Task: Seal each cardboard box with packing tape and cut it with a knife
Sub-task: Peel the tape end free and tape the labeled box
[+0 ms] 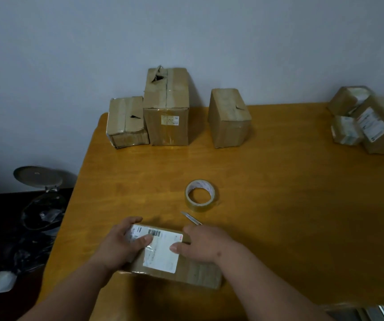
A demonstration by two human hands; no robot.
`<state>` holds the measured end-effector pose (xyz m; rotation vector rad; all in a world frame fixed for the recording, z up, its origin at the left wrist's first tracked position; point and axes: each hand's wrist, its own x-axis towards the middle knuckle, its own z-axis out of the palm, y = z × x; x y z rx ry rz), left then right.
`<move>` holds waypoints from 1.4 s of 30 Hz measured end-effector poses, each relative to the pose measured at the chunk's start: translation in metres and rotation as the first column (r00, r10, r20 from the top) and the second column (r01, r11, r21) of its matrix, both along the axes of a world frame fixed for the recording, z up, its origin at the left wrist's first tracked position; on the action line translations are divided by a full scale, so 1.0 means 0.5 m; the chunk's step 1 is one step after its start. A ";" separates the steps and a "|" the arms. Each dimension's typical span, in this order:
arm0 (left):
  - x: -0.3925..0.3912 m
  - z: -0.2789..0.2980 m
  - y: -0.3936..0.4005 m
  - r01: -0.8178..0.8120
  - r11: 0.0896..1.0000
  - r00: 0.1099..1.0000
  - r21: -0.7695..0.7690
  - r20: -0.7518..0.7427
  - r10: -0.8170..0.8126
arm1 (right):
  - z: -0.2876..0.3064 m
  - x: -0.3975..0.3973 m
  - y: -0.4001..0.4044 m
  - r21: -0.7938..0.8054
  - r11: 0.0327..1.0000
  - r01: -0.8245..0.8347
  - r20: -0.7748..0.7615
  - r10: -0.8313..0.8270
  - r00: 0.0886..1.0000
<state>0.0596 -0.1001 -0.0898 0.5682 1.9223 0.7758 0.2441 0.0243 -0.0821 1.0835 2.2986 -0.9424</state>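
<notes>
A flat cardboard box (186, 272) with a white shipping label lies on the wooden table (279, 205) near its front edge. My left hand (121, 244) grips the box's left end, thumb on the label. My right hand (206, 245) holds the box's right side, thumb on the label and fingers curled over the far edge. A roll of clear packing tape (201, 195) lies flat just beyond the box. The knife (191, 217) lies between the tape and the box, its blade pointing away and its handle hidden behind my right hand.
Three cardboard boxes stand at the table's back left: a small one (126, 121), a tall one (166, 107) and a third (230, 117). Several labelled boxes (369, 121) pile at the back right. Dark bags and a round metal stand (38, 177) sit left of the table.
</notes>
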 end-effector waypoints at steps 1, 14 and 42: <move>-0.007 0.001 0.002 -0.014 1.000 0.998 0.003 0.055 0.014 | 0.004 0.008 0.007 -0.062 0.998 0.020 0.003 -0.020 1.000; -0.003 0.113 0.122 -0.135 0.909 0.990 0.395 0.031 0.134 | 0.057 0.158 0.015 -0.384 0.821 0.423 -0.200 -0.522 0.829; 0.769 -0.026 0.850 0.383 0.918 0.919 0.104 -0.145 -0.367 | -0.048 0.727 0.697 -0.527 0.468 0.709 -0.273 -0.884 0.380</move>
